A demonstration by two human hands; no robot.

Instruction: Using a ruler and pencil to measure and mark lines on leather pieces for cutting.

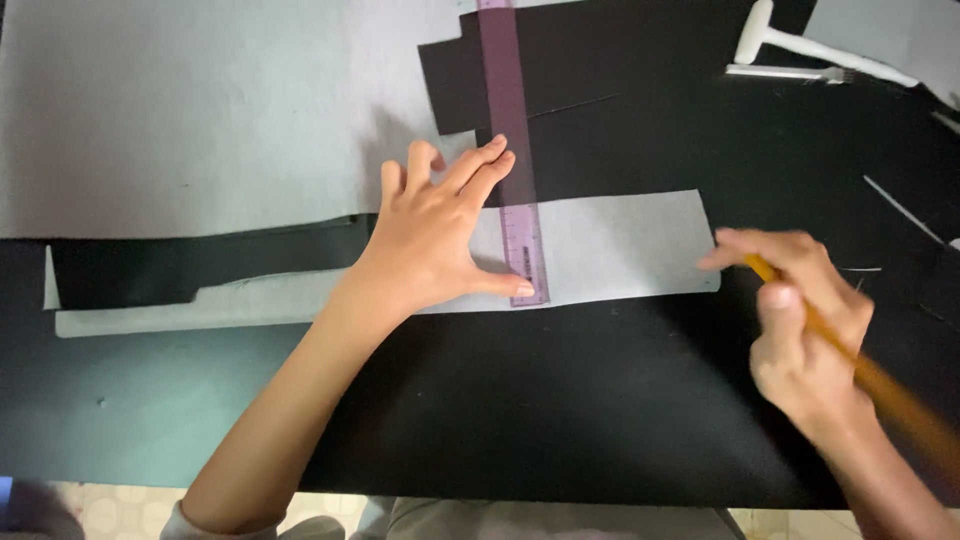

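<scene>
My left hand (pixel 435 235) presses down on a translucent purple ruler (pixel 510 120) that lies upright across a strip of light grey material (pixel 620 245). Its fingers are spread, with the thumb at the ruler's lower end. My right hand (pixel 800 325) is to the right, by the strip's right edge. It grips a yellow-orange pencil (pixel 880 385), blurred by motion, with its tip near the strip's corner.
A large grey sheet (pixel 180 110) covers the upper left. Black sheets (pixel 640 90) lie beneath the ruler and on the dark table (pixel 550 420). A white mallet (pixel 800 42) and a pronged metal tool (pixel 790 73) rest at the upper right. Thin offcuts (pixel 900 208) lie at right.
</scene>
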